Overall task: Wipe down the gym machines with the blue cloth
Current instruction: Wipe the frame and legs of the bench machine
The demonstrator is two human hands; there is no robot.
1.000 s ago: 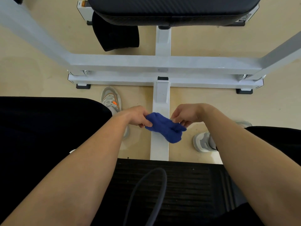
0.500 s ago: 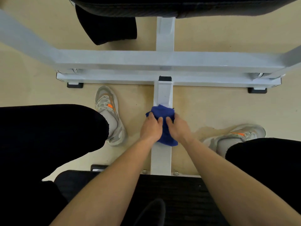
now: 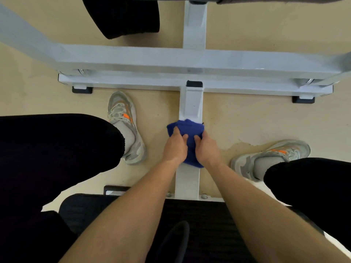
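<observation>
I am pressing the crumpled blue fabric cloth (image 3: 188, 130) onto the white box-section metal floor beam (image 3: 191, 103), left hand (image 3: 175, 148) and right hand (image 3: 206, 149) astride the beam, both grips closed on the cloth. The beam's long axis is running straight ahead, neither hand nearer.

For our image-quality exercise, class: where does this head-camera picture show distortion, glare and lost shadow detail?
Head view: distortion is mild, the white crossbar near straight, with soft glare along it; the black trousers lose all detail; the blue cloth is sharp.
</observation>
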